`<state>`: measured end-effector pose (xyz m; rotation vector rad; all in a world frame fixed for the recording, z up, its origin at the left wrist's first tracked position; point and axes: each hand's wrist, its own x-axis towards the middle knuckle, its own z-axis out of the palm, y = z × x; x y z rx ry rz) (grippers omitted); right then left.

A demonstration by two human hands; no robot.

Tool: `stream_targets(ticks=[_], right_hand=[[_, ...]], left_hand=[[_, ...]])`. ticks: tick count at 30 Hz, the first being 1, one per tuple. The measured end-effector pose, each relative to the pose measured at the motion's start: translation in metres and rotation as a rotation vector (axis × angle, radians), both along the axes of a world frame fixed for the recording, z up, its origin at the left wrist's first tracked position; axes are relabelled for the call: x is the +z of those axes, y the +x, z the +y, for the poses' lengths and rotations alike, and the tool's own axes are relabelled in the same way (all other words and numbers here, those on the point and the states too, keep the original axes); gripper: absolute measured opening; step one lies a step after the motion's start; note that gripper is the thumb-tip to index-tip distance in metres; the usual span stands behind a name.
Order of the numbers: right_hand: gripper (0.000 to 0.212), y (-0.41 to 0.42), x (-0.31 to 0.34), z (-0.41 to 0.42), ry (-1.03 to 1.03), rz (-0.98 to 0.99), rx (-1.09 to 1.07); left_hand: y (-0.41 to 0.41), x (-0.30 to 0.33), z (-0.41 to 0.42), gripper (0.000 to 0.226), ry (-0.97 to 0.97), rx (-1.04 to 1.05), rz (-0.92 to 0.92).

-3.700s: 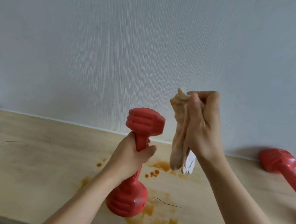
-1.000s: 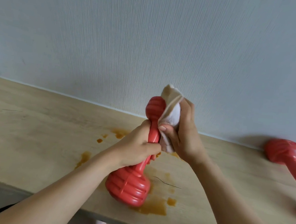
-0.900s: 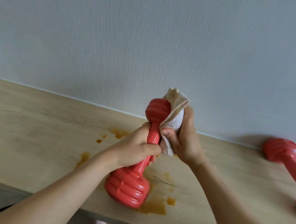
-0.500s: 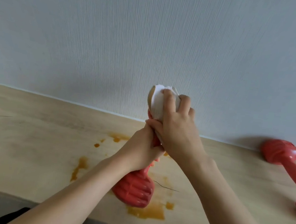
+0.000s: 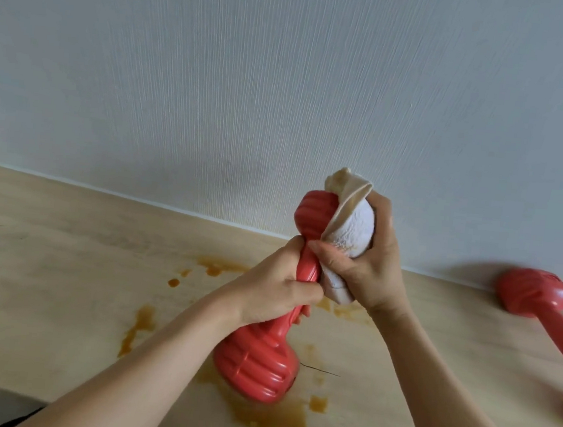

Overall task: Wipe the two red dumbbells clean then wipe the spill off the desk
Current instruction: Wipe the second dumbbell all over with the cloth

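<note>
The left hand (image 5: pixel 276 290) has its fingers (image 5: pixel 303 289) curled round the handle of the near dumbbell (image 5: pixel 259 355), standing it tilted on its lower head in the brown spill (image 5: pixel 270 419) near the bench (image 5: pixel 43 276) front, likely so the upper head is free for wiping; the right hand (image 5: pixel 368 266) grips a stained cloth (image 5: pixel 351 223), fingers wrapped round it, pressing it against that upper head. The second dumbbell (image 5: pixel 546 307) lies on its side at far right, well apart, seemingly out of the mess.

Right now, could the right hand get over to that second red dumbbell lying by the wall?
Probably yes. The second dumbbell lies on the right hand's own side, with only bare desk between. But its fingers grip the cloth against the held dumbbell, so it would have to leave that first.
</note>
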<state>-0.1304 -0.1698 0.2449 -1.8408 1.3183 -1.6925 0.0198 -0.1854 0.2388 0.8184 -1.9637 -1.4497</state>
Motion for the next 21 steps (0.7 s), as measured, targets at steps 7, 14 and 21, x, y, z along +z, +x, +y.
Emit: stream_targets(ticks=[7, 14, 21], right_hand=[[0.056, 0.001, 0.01, 0.007, 0.069, 0.014, -0.21], [0.058, 0.024, 0.016, 0.009, 0.058, 0.193, -0.424], [0.071, 0.026, 0.017, 0.005, -0.004, 0.239, -0.338]], left_hand=[[-0.013, 0.013, 0.009, 0.033, -0.266, 0.233, -0.418], [-0.013, 0.0, 0.041, 0.02, -0.628, 0.486, -0.585], [0.01, 0.002, 0.016, 0.035, -0.449, 0.329, -0.376]])
